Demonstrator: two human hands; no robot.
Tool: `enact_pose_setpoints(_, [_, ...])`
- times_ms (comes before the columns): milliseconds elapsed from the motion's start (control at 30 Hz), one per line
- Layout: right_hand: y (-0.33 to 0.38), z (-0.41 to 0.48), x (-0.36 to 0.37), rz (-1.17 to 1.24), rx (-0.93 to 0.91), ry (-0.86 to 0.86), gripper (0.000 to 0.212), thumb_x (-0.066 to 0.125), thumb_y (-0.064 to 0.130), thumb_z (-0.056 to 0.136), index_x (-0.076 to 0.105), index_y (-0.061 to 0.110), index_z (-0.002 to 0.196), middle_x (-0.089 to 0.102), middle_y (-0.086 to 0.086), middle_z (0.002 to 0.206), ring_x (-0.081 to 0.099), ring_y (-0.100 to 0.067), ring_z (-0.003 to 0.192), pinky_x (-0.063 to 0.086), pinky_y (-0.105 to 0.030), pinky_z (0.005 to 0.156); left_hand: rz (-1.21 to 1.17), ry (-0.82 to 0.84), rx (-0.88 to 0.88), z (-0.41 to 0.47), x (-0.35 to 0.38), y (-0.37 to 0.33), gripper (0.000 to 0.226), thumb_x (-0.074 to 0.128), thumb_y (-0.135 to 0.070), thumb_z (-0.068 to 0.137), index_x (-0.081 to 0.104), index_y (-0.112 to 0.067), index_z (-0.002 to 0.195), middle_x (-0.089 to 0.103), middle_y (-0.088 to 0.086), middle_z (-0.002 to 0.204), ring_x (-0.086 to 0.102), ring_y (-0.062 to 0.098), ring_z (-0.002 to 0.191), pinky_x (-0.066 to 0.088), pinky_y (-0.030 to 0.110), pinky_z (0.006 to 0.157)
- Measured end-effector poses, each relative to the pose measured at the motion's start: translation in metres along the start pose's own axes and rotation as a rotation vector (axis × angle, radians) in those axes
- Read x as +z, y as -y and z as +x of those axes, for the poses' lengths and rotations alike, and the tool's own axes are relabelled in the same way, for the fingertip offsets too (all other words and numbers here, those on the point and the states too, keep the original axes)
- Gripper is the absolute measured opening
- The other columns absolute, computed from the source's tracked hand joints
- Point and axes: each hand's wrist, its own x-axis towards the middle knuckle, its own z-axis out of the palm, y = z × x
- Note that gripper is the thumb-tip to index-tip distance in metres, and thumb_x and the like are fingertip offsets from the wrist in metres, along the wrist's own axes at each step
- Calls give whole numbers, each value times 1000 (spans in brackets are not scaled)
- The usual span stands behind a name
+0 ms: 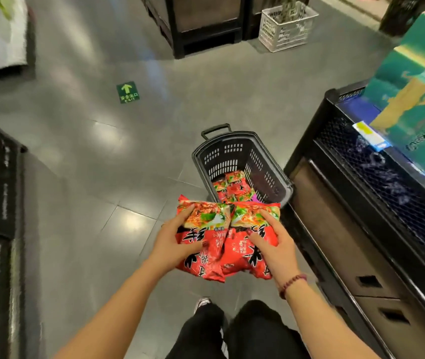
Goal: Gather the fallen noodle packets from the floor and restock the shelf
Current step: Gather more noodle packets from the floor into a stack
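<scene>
Head view: I am looking down over both bare forearms at a grey tiled floor (81, 177) in a shop aisle.
left hand (173, 242): fingers spread and bent over the face of the left noodle packet (203, 257), thumb across its lower half; it grips the packet and holds it off the floor.
right hand (277, 248): fingers curled over the face of the right noodle packet (242, 247), gripping it; a beaded bracelet (293, 282) sits on that wrist.
held packets: both are red with black lettering and a food photo at the far end; their inner edges touch between the two grips. I cannot tell whether more packets are stacked underneath.
basket (232, 154): black plastic shopping basket with a pull handle, standing on the floor just beyond the held packets, whose far ends overlap its near rim from this angle.
packets in basket (232, 187): more red noodle packets lie in the bottom, beyond and below both grips.
shelf (361, 229): dark display unit just right of the right hand, with a mesh-fronted tier above and drawer-like panels lower down.
green cartons (418, 112): on top of the shelf, beyond and right of the right grip.
exit sticker (128, 92): green arrow on the floor, well beyond the left hand and to its left.
white crate (287, 27): far beyond the basket, beside a dark stand.
below the grips: black trousers and one shoe (202, 304).
</scene>
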Motion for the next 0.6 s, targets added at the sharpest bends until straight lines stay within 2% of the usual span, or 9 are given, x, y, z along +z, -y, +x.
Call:
enact_pose_setpoints(67, [7,25,6,2,7,-47,50,72,9,82,58,51,105,57,8,121,60,-18,111,56,-45,87,-5,29,17,34,-7,-5,85,85,-17,72,36,-56,130,43,0,125,53,16,112,47,13,79])
enact_pose_setpoints(100, [13,37,8,6,11,-68,50,72,9,82,58,50,106,57,8,121,60,-19,112,55,-47,88,-17,46,23,51,-9,-9,86,86,-19,70,36,-60,128,43,1,127,54,18,114,51,20,84])
enact_pose_setpoints(167, [22,65,9,27,14,-99,49,71,7,83,57,47,107,57,9,118,60,-17,110,55,-45,88,-8,80,40,85,-9,-18,87,86,-21,69,35,-64,126,43,0,127,53,20,116,52,36,94])
enact_pose_setpoints(233, [30,95,7,40,13,-111,49,70,6,84,57,45,110,57,11,117,61,-13,107,57,-38,84,23,98,40,118,-8,-30,87,86,-25,70,32,-67,124,41,-3,124,51,20,116,50,42,99])
enact_pose_setpoints(333, [46,141,6,32,-11,-115,48,70,6,84,57,41,114,55,16,117,57,1,102,54,-17,73,50,102,56,167,-9,-50,85,86,-28,69,34,-66,125,45,-3,124,53,20,116,49,38,98])
enact_pose_setpoints(400, [58,169,5,18,-14,-134,49,70,5,84,56,34,121,53,15,118,52,7,102,49,-7,66,46,123,67,199,-9,-63,85,85,-19,72,36,-54,131,48,-6,122,56,13,110,50,25,89])
enact_pose_setpoints(467, [68,194,6,14,-11,-152,50,70,4,84,55,31,124,53,14,117,50,7,101,48,-5,62,63,135,90,228,-11,-78,85,83,-13,74,36,-48,135,46,-17,114,54,1,101,46,13,80])
enact_pose_setpoints(533, [77,217,5,23,-16,-178,50,69,3,84,55,32,122,54,18,113,52,5,101,50,-9,65,76,162,92,255,-14,-89,86,84,-15,73,37,-51,134,42,-19,111,55,6,102,49,21,86])
enact_pose_setpoints(600, [84,235,6,23,-21,-214,51,69,2,84,55,34,121,54,20,113,54,3,102,51,-12,68,78,195,93,280,-17,-99,87,87,-30,65,37,-67,125,44,-14,116,57,15,109,52,38,95])
